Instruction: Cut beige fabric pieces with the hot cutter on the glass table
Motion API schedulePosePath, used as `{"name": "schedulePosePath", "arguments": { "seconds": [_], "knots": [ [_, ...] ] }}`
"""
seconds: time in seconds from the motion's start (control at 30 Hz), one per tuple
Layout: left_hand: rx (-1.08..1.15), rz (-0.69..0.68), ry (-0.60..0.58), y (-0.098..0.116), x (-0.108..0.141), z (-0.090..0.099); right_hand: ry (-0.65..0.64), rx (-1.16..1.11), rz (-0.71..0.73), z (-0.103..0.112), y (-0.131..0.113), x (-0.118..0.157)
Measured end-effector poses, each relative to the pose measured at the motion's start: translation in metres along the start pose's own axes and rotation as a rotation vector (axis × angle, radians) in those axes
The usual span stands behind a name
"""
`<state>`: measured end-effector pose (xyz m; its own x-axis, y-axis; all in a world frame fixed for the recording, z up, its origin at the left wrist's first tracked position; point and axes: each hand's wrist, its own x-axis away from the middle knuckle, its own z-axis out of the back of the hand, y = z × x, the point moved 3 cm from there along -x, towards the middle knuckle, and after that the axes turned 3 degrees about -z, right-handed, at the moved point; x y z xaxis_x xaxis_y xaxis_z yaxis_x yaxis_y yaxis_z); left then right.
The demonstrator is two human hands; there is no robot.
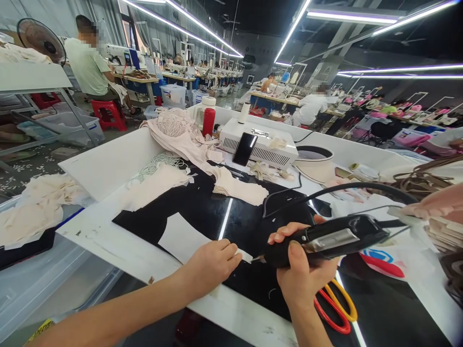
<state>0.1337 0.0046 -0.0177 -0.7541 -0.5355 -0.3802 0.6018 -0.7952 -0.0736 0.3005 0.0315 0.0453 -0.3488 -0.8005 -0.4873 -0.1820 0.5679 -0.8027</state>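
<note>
My left hand (213,265) is closed in a pinch on a small white strip (245,255) over the black work surface. In my right hand (304,274) I grip a black corded hand tool (325,238) with a metal lever along its side. Its thin tip points left and meets or nearly meets the strip's end; exact contact is too small to tell. A white sheet (183,236) lies just beyond my left hand. Scissors with red and orange handles (336,306) rest below my right wrist, their blades hidden.
Beige fabric pieces (240,188) lie across the table's far part. Behind them stand a white metal box (258,140), a phone (245,149) and a red bottle (209,121). The tool's cable (347,187) arches rightward. Another person's hand (437,200) reaches in from the right.
</note>
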Motion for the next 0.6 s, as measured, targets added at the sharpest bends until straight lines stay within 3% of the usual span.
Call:
{"name": "schedulePosePath", "arguments": {
  "seconds": [0.3, 0.6],
  "knots": [
    [0.028, 0.004, 0.024, -0.001, -0.001, 0.001, 0.012, -0.017, 0.014, -0.017, 0.008, -0.007],
    [0.037, 0.013, 0.056, -0.001, -0.001, 0.002, 0.002, -0.023, 0.01, -0.021, 0.015, -0.004]
  ]
}}
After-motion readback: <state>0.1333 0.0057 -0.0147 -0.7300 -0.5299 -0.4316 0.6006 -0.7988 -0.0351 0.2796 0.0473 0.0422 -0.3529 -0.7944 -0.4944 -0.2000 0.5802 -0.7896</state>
